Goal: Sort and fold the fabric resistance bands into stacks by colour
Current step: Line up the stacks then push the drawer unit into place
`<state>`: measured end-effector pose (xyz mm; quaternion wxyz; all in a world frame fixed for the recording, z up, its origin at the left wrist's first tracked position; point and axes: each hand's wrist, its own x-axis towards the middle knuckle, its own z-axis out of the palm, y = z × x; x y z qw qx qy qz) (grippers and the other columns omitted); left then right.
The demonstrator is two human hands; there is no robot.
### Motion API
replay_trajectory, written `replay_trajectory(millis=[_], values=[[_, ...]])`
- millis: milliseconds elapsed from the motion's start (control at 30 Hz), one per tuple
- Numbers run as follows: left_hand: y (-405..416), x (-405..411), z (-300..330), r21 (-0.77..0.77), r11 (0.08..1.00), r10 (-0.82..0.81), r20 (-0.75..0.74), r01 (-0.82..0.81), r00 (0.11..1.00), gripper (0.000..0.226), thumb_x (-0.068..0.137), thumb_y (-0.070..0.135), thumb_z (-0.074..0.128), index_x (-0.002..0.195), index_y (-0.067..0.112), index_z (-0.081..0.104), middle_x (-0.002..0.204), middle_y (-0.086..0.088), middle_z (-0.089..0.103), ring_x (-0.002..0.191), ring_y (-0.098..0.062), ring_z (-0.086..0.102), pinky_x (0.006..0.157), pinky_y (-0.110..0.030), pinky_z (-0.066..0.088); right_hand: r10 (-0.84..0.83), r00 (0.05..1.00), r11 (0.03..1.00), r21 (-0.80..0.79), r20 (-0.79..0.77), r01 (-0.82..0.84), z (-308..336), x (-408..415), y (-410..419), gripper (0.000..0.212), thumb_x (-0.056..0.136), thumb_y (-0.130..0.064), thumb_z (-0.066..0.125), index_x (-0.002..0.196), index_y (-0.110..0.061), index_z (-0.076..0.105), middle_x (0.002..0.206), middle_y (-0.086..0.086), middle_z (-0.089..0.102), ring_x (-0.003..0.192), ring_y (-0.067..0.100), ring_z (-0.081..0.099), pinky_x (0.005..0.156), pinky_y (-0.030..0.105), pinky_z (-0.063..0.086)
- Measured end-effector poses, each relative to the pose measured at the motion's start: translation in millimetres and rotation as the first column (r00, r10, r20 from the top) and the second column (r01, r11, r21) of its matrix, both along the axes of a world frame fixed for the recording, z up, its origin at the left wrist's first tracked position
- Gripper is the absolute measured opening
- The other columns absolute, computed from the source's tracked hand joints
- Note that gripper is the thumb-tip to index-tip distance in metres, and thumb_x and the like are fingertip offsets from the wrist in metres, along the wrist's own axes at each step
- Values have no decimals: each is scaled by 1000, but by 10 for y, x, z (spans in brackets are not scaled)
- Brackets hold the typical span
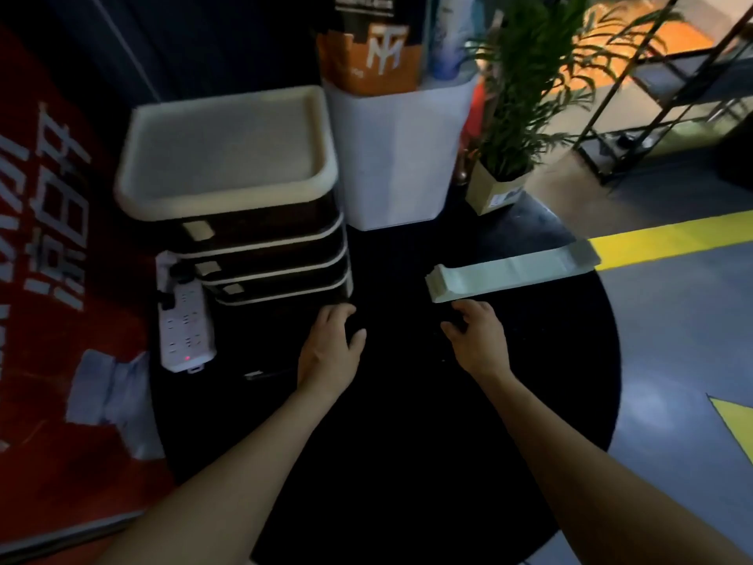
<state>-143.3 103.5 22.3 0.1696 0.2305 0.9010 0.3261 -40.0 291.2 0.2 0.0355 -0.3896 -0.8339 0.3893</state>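
A stack of pale green fabric bands [509,273] lies flat on the round black table [407,442], towards its right edge, with one end reaching past the rim. Just in front of the stack's left end, my right hand [476,340] has its fingers curled around something dark. My left hand [332,346] is level with it, by the drawer unit's front corner, and its fingers and thumb also curl around something dark. This looks like a black band [403,326] stretched between both hands, but it barely shows against the black tabletop.
A dark drawer unit with a white tray top [232,157] stands at the back left, with a white power strip [183,324] beside it. Behind are a white bin [399,157] and a potted plant [513,116]. A red banner [53,279] runs along the left.
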Motion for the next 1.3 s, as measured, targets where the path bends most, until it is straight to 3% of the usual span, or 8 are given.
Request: replay_trajectory(millis=[267, 400, 500, 667, 833, 1033, 1200, 1300], values=[[1161, 141, -227, -25, 996, 93, 219, -90, 971, 46, 95, 33, 50, 134, 11, 41, 133, -7, 43, 117, -18, 49, 94, -28, 39, 23, 997, 995, 96, 75, -30, -78, 163, 1027, 36, 91, -20, 58, 126, -14, 55, 127, 6, 48, 120, 24, 44, 95, 36, 44], [1580, 52, -394, -71, 973, 231, 405, -221, 885, 67, 92, 42, 52, 142, 5, 30, 143, -14, 35, 126, -28, 44, 98, -33, 39, 80, 991, 984, 150, 103, -95, -191, 121, 1364, 38, 90, -19, 59, 127, -13, 55, 123, 8, 48, 118, 27, 42, 94, 39, 44], [1795, -35, -514, -157, 918, 393, 482, -364, 783, 72, 89, 48, 55, 140, 1, 34, 140, -16, 41, 122, -33, 47, 93, -34, 41, 123, 984, 967, 207, 128, -148, -281, 90, 1518, 38, 89, -19, 59, 126, -12, 56, 120, 10, 50, 112, 31, 45, 91, 40, 44], [1981, -136, -659, -138, 825, 510, 601, -549, 615, 49, 84, 33, 66, 118, -2, 56, 115, -17, 62, 100, -33, 60, 82, -34, 48, 172, 971, 939, 270, 167, -213, -371, 88, 1658, 32, 89, -23, 57, 120, -16, 58, 120, 7, 48, 109, 28, 46, 85, 35, 45], [2039, -196, -616, -137, 779, 494, 736, -612, 464, 34, 85, 20, 66, 114, 4, 55, 106, -8, 57, 95, -20, 53, 85, -28, 39, 197, 969, 935, 268, 150, -231, -397, 106, 1728, 26, 90, -24, 55, 116, -21, 58, 121, 2, 47, 111, 24, 44, 83, 30, 43], [1945, -153, -574, -99, 808, 428, 775, -580, 465, 13, 89, 14, 62, 101, 10, 58, 105, -5, 58, 95, -16, 54, 90, -27, 44, 197, 964, 936, 257, 180, -239, -358, 102, 1716, 27, 90, -24, 54, 117, -22, 59, 121, 1, 47, 112, 22, 46, 83, 31, 44], [1803, -157, -441, -50, 843, 359, 795, -536, 490, 8, 91, 14, 59, 83, 15, 58, 90, -2, 60, 77, -9, 54, 69, -19, 44, 202, 959, 952, 188, 201, -240, -275, 87, 1578, 30, 92, -23, 52, 120, -20, 58, 120, 2, 49, 112, 23, 49, 90, 36, 43], [1536, -226, -313, -52, 827, 357, 818, -560, 452, 4, 92, 13, 57, 94, 10, 59, 90, -1, 58, 77, -10, 53, 74, -22, 44, 260, 943, 949, 127, 206, -289, -217, 55, 1332, 31, 93, -23, 51, 123, -20, 57, 122, 2, 50, 115, 22, 49, 96, 38, 40]])
